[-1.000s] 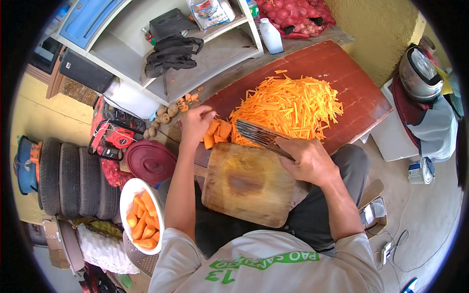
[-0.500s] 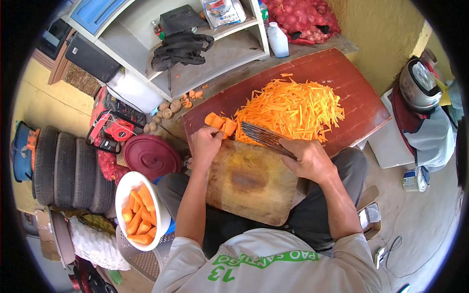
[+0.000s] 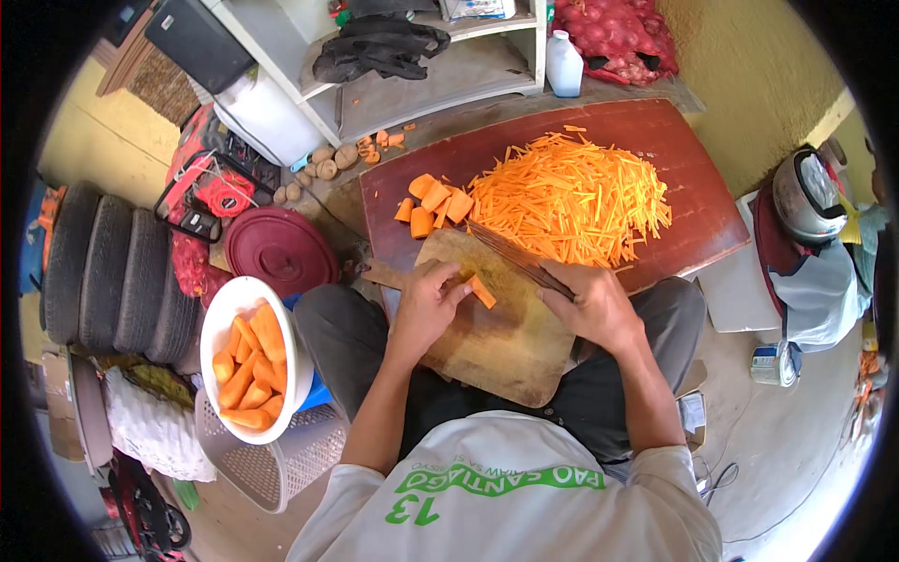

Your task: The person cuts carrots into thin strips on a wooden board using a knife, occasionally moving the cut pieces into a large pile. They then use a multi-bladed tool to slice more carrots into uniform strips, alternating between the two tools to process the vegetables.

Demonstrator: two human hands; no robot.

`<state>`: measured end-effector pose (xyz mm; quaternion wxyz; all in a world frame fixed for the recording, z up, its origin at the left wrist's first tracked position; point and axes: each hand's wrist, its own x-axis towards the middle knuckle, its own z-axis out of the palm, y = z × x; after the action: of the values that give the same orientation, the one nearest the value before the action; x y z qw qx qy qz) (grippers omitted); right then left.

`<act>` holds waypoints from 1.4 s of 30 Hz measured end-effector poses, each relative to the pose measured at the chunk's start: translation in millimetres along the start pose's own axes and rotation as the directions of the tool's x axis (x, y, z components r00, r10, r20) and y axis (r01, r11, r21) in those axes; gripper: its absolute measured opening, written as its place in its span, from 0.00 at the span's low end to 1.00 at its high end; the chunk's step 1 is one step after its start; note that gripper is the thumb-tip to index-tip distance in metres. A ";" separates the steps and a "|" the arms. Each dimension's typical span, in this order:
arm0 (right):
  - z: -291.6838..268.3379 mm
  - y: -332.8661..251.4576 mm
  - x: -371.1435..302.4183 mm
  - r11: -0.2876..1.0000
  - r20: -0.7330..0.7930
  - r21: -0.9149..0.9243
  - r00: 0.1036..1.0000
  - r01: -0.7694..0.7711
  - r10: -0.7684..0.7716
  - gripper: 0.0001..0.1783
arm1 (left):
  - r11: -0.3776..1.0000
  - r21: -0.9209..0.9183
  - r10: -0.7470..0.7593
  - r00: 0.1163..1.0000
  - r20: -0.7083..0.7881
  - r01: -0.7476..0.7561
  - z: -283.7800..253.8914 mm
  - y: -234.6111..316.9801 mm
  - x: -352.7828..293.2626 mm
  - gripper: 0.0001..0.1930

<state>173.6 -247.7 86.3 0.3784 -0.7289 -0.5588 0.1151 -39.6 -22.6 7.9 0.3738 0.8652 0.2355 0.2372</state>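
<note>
A worn wooden cutting board [image 3: 506, 361] lies across my lap, its handle pointing left. On it sits a small orange carrot piece [image 3: 481, 291], pinched at its near-left end between the thumb and fingers of my left hand [image 3: 429, 304]. My right hand [image 3: 592, 302] grips a dark-bladed knife [image 3: 510, 251], its blade slanting up and left over the board's far edge. Beyond, a big heap of carrot strips [image 3: 571, 199] covers the middle of a reddish-brown tabletop [image 3: 698, 192]. Several peeled carrot chunks [image 3: 434, 199] lie left of the heap.
At my left stands a white bucket of peeled carrots [image 3: 251, 365], over a grey perforated basket [image 3: 304, 450]. A maroon lid [image 3: 279, 251], potatoes [image 3: 326, 169] and tyres [image 3: 108, 281] are farther left. A white bottle [image 3: 564, 64] and a red net sack [image 3: 618, 37] are behind the table.
My left hand has come from the chunks onto the board, and a carrot piece now lies at its fingertips. The knife has stayed in my right hand. The view has shifted slightly.
</note>
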 end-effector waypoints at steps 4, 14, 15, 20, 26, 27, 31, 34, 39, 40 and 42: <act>11.9 -28.8 -20.3 0.965 0.036 0.216 0.989 -0.146 0.142 0.23 | 0.991 -0.049 0.121 0.993 -0.008 -0.121 8.4 -1.7 -20.2 0.16; 41.6 -67.1 -59.5 0.993 0.133 0.034 0.985 -0.113 0.107 0.34 | 0.874 0.325 0.305 0.929 0.210 -0.360 12.0 19.5 -27.4 0.20; 38.6 -76.2 -62.1 0.981 0.189 -0.009 0.963 -0.194 0.192 0.33 | 0.877 0.319 0.303 0.928 0.215 -0.360 14.1 18.4 -27.7 0.20; 43.9 -74.4 -59.3 0.966 0.228 -0.030 0.939 -0.258 0.258 0.33 | 0.873 0.301 0.351 0.923 0.160 -0.384 21.4 15.6 -27.4 0.22; 58.6 -57.6 -15.1 0.980 0.204 -0.014 0.959 -0.199 0.197 0.29 | 0.921 0.211 0.297 0.941 0.163 -0.327 14.6 15.3 -23.4 0.21; 57.0 -58.5 -21.6 0.985 0.163 0.013 0.972 -0.173 0.169 0.28 | 0.922 0.211 0.296 0.942 0.161 -0.326 14.2 14.0 -22.9 0.21; 43.6 -70.7 -42.0 0.973 0.184 -0.003 0.956 -0.232 0.229 0.28 | 0.928 0.212 0.283 0.950 0.129 -0.305 16.4 16.9 -25.1 0.23; 60.8 -56.3 -32.8 0.992 0.108 0.011 0.987 -0.122 0.121 0.28 | 0.938 0.224 0.242 0.962 0.125 -0.265 14.2 23.4 -25.3 0.24; 53.3 -64.1 -16.8 0.983 0.174 -0.019 0.968 -0.180 0.181 0.28 | 0.950 0.220 0.206 0.974 0.098 -0.223 13.9 17.5 -26.4 0.25; 48.5 -67.8 -22.1 0.985 0.170 -0.010 0.971 -0.170 0.169 0.28 | 0.949 0.223 0.204 0.973 0.104 -0.223 14.1 18.1 -27.7 0.25; 50.6 -66.3 -30.9 0.982 0.184 -0.010 0.965 -0.188 0.187 0.28 | 0.950 0.228 0.195 0.975 0.105 -0.214 15.1 18.1 -29.4 0.25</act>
<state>84.7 -248.2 88.7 0.3151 -0.7634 -0.5194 0.2193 -49.4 -58.9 5.6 0.2503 0.9323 0.1560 0.2093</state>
